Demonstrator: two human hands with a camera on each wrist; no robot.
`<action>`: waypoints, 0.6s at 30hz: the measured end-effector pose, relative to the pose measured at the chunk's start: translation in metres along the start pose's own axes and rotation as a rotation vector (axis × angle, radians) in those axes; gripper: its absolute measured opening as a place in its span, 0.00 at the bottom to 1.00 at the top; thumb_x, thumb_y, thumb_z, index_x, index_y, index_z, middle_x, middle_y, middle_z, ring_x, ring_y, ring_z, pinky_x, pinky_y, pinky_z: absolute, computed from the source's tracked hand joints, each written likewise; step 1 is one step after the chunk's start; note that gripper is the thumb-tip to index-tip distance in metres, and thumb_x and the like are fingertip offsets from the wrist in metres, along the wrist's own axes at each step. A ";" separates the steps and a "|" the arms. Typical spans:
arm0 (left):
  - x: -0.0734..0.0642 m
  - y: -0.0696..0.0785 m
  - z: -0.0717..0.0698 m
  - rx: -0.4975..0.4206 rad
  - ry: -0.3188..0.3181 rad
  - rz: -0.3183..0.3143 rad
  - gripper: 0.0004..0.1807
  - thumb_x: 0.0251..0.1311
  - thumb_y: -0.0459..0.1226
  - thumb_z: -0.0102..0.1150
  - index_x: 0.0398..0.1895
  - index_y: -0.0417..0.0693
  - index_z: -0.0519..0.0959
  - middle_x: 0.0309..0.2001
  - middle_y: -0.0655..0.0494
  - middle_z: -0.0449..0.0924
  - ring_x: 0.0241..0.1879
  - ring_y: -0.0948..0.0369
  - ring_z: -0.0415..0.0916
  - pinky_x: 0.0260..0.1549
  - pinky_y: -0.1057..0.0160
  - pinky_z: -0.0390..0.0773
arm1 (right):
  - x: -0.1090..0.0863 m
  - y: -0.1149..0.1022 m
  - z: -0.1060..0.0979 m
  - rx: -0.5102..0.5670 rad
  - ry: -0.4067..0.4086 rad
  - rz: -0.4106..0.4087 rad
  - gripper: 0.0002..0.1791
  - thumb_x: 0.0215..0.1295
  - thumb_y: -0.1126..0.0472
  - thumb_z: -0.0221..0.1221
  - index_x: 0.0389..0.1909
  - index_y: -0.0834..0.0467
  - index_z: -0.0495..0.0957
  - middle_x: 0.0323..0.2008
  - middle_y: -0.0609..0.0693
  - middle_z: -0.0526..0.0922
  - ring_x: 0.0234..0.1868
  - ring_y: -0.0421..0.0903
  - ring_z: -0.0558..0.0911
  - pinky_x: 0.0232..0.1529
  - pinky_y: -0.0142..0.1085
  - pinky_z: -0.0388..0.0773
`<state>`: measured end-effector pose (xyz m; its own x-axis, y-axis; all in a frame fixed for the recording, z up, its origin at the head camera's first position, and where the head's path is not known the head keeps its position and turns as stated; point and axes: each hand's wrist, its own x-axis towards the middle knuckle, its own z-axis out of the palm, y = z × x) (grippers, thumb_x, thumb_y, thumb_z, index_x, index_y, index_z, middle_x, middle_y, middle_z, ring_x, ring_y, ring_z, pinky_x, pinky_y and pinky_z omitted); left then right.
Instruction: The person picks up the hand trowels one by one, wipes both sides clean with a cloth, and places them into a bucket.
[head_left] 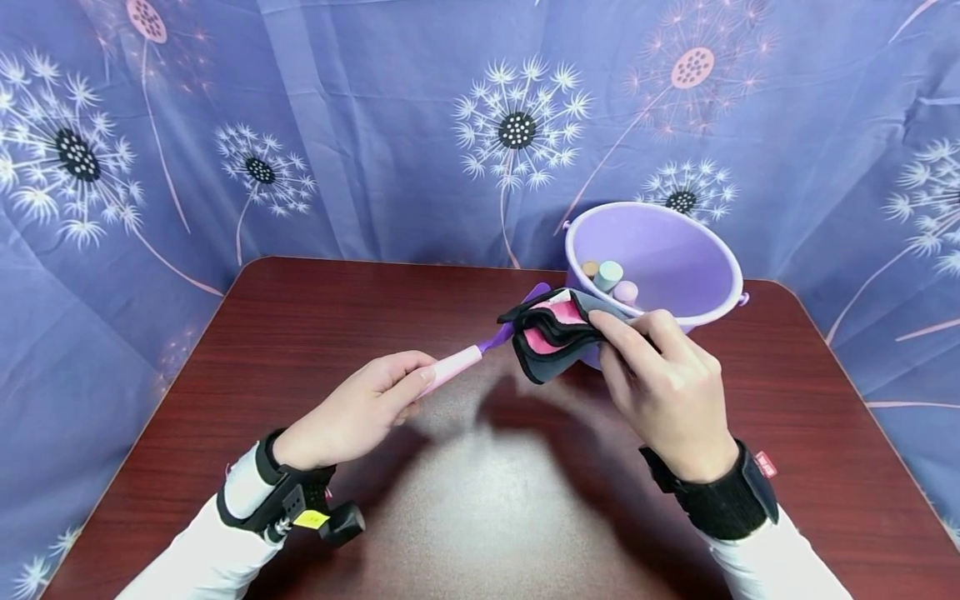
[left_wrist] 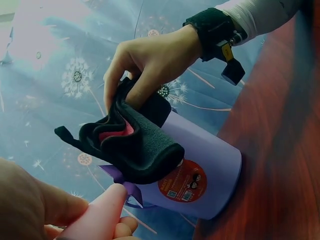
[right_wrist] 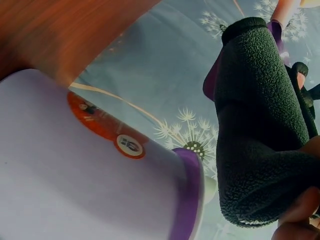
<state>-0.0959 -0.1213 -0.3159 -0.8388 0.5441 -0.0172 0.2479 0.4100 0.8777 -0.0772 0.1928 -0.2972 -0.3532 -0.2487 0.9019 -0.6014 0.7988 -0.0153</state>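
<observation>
My left hand [head_left: 360,408] grips the pale pink handle [head_left: 457,365] of a purple-bladed tool, which looks like a small toy shovel. Its blade [right_wrist: 211,82] runs up behind a folded dark grey cloth [head_left: 551,362] with black edging and pink inner layers. Fingers and thumb of my right hand [head_left: 663,392] pinch this cloth at its right side. In the left wrist view, the cloth [left_wrist: 150,145] overlaps the blade just beyond the handle's end. Most of the blade is hidden by the cloth in the head view. Both hands are raised over the table.
A lilac bucket [head_left: 648,225] stands at the table's back right, just behind the cloth. Several rounded ends in tan, mint [head_left: 608,274] and pink show inside it. The reddish-brown wooden table [head_left: 300,325] is backed by a blue dandelion-print curtain [head_left: 390,125].
</observation>
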 end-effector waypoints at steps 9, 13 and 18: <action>0.000 0.002 0.000 0.008 0.003 -0.006 0.14 0.77 0.48 0.44 0.43 0.53 0.77 0.21 0.56 0.64 0.21 0.61 0.61 0.22 0.65 0.64 | 0.002 -0.009 0.000 0.037 -0.005 -0.062 0.14 0.60 0.67 0.55 0.44 0.60 0.86 0.26 0.54 0.75 0.17 0.45 0.69 0.16 0.39 0.65; -0.001 0.002 0.000 0.001 0.001 -0.011 0.14 0.77 0.49 0.43 0.43 0.54 0.77 0.21 0.56 0.63 0.20 0.61 0.61 0.21 0.65 0.63 | 0.001 -0.013 0.002 0.049 -0.030 -0.100 0.15 0.61 0.67 0.54 0.44 0.60 0.86 0.26 0.53 0.75 0.18 0.45 0.70 0.16 0.38 0.66; -0.002 0.003 -0.001 -0.060 -0.022 -0.010 0.15 0.78 0.48 0.43 0.45 0.52 0.77 0.21 0.55 0.62 0.20 0.62 0.59 0.20 0.66 0.61 | 0.000 -0.016 0.005 0.081 -0.070 -0.141 0.14 0.63 0.66 0.55 0.45 0.61 0.86 0.27 0.53 0.75 0.21 0.45 0.72 0.18 0.37 0.67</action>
<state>-0.0942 -0.1215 -0.3128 -0.8299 0.5567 -0.0364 0.2096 0.3717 0.9044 -0.0710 0.1771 -0.2989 -0.3090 -0.3950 0.8651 -0.7033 0.7072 0.0717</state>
